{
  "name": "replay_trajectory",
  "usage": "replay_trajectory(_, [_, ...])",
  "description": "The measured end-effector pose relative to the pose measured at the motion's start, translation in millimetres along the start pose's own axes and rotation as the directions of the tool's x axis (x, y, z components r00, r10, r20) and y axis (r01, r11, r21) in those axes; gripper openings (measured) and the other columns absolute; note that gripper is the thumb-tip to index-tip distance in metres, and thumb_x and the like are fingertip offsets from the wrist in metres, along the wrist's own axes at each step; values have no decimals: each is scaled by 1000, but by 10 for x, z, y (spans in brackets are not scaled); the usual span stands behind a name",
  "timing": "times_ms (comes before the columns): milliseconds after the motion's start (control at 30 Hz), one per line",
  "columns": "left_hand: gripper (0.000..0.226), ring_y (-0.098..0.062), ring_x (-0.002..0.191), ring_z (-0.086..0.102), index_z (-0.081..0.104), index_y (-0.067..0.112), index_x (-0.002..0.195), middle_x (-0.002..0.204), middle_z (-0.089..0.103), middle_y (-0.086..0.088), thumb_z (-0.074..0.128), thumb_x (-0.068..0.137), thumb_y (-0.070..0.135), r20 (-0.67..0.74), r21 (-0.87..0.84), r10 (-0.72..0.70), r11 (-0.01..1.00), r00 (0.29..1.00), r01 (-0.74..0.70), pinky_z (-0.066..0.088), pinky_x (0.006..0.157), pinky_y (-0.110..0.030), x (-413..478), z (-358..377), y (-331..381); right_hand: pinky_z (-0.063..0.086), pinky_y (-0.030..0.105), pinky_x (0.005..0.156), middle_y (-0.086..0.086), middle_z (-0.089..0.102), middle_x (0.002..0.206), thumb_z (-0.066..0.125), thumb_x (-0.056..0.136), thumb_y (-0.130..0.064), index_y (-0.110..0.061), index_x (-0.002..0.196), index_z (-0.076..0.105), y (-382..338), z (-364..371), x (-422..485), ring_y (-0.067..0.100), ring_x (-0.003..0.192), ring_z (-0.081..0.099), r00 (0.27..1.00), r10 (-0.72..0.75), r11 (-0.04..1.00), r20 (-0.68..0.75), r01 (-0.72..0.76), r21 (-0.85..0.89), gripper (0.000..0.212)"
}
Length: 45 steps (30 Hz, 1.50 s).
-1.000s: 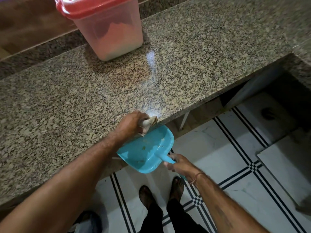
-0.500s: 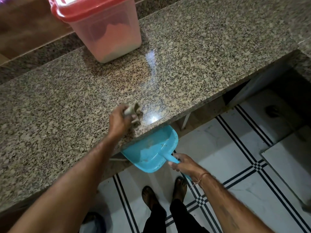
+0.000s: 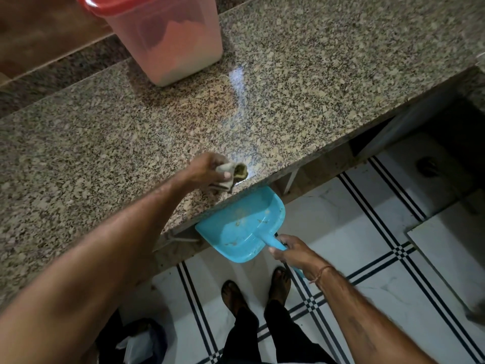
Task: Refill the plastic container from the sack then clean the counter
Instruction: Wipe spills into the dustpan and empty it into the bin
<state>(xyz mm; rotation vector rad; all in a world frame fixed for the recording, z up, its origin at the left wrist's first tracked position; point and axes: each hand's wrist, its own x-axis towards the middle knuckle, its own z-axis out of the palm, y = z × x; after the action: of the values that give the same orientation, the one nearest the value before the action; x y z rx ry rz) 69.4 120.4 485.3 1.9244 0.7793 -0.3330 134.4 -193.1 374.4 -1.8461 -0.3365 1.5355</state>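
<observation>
The left hand (image 3: 207, 170), fist closed round a crumpled cloth (image 3: 231, 173), has come back from further in on the granite counter (image 3: 328, 74) to its front edge, dragging another sweep of crumbs toward the drop. Just below the edge, the right hand (image 3: 294, 254) grips the handle of the blue dustpan (image 3: 244, 227), already speckled. Behind, the lidded plastic container (image 3: 168, 38) stands full, so only the wiping looks unfinished.

Single head-worn view looks steeply down, close over the counter (image 3: 288, 88) edge and floor (image 3: 354, 232).
</observation>
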Motion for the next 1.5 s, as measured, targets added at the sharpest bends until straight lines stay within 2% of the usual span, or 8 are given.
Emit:
replay_trajectory(233, [21, -3, 81, 57, 71, 14, 105, 92, 61, 11, 80, 86, 15, -190, 251, 111, 966, 975, -61, 42, 66, -17, -332, 371, -143, 47, 25, 70, 0, 58, 89, 68, 95, -19, -6, 114, 67, 35, 143, -26, 9, 78, 54, 1000, -25, 1000, 17, 25, -16, 23])
replay_trajectory(433, [18, -13, 83, 61, 69, 17, 100, 91, 67, 3, 80, 87, 21, -360, 325, 49, 943, 932, 75, 47, 71, -25, -432, 492, -97, 47, 29, 70, -2, 60, 86, 70, 93, -24, -13, 107, 69, 28, 216, -108, 10, 77, 55, 999, -29, 999, 26, 30, -29, 18])
replay_trajectory(600, [5, 0, 73, 52, 74, 16, 98, 94, 69, 1, 71, 94, 16, -466, 397, 231, 917, 854, -31, 42, 68, -13, -752, 888, -161, 49, 25, 71, -6, 63, 89, 68, 95, -25, -25, 101, 68, -79, 214, -131, 8, 80, 57, 999, -29, 999, 33, 29, -16, 6])
replay_trajectory(800, [12, -23, 99, 60, 66, 16, 107, 113, 61, -7, 61, 97, 15, -582, 158, 120, 987, 805, -33, 58, 85, -41, -720, 653, -254, 51, 26, 76, -3, 64, 96, 68, 95, -26, -19, 111, 68, -102, 208, -110, 9, 85, 59, 999, -24, 999, 28, 24, -32, 17])
replay_trajectory(967, [20, -24, 100, 66, 73, 38, 107, 115, 69, -6, 75, 89, 29, -327, 154, 123, 985, 937, -75, 59, 91, -47, -528, 475, -192, 54, 28, 82, 3, 68, 110, 67, 96, -25, -19, 121, 68, -58, 278, -105, 10, 92, 61, 998, -10, 1000, 59, 11, -21, 26])
replay_trajectory(1200, [8, 3, 75, 58, 69, 24, 96, 96, 69, 5, 75, 91, 20, -424, 332, 144, 943, 894, 6, 49, 62, -20, -685, 672, -153, 49, 27, 75, 0, 62, 94, 67, 97, -20, -13, 113, 68, -77, 346, -205, 10, 83, 56, 996, -15, 997, 83, 21, -68, 17])
replay_trajectory(1300, [8, -3, 68, 60, 69, 24, 86, 83, 65, 8, 73, 93, 21, -454, 346, 173, 938, 874, -6, 56, 58, -28, -1053, 1059, -390, 47, 23, 70, -1, 58, 85, 65, 99, -16, -20, 96, 65, -123, 367, -269, 9, 76, 52, 996, -26, 997, 87, 33, -74, 4])
replay_trajectory(1500, [15, -8, 71, 53, 72, 18, 95, 89, 58, 2, 79, 84, 12, -622, -95, -229, 971, 749, 218, 33, 55, -13, -1666, 1244, -1067, 47, 24, 68, -1, 58, 82, 65, 98, -16, -10, 102, 67, -87, 631, -419, 11, 74, 53, 992, -50, 980, 117, 71, -186, 7])
